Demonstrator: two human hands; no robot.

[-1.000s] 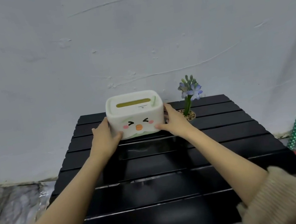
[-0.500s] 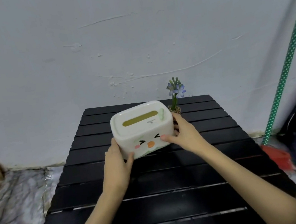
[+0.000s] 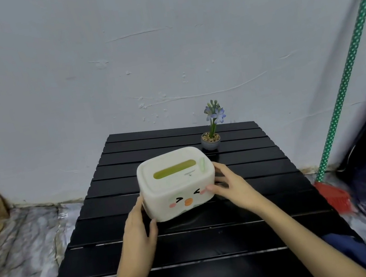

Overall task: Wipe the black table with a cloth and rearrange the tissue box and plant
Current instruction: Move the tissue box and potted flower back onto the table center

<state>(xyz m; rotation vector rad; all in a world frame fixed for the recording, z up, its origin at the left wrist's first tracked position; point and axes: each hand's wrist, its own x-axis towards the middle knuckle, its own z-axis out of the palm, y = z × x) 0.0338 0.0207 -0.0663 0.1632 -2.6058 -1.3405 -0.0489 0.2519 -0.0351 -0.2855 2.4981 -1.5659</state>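
Left hand (image 3: 137, 231) and right hand (image 3: 232, 186) clamp the white tissue box (image 3: 176, 182) between them, one palm on each end wall, fingers curled partway around its corners. The box is tilted, its right end raised, over the middle of the black slatted bench (image 3: 270, 198); whether it touches the slats cannot be told. Risk: the smooth rounded walls could slip from a side-only hold, dropping the box. The potted plant (image 3: 211, 137) stands just behind the box's right rear corner; swinging the box backward could tip it. No cloth is visible.
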